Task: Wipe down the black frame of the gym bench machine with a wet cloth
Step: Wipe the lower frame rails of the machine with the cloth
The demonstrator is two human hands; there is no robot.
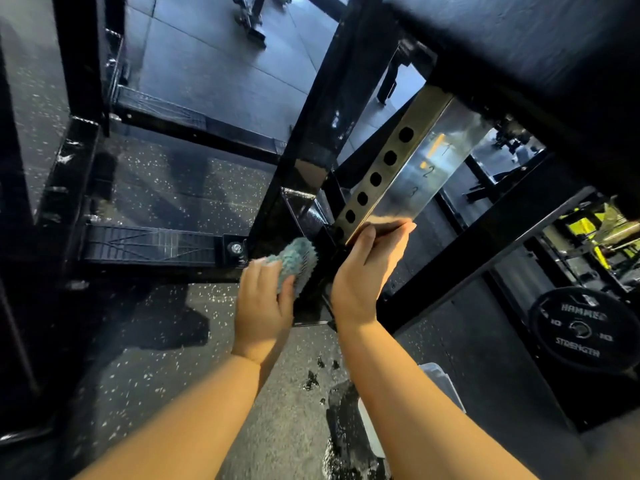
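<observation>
From the head view, the left hand [265,301] grips a teal cloth [297,263] and presses it against the black frame [313,299], just beside the right hand [367,271]. The right hand curls its fingers round the frame's collar, just below the steel post [398,168] with holes.

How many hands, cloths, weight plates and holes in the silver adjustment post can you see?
Hands: 2, left hand and right hand
Cloth: 1, teal
Weight plate: 1
Holes plainly visible in the silver post: 5
Total: 9
</observation>
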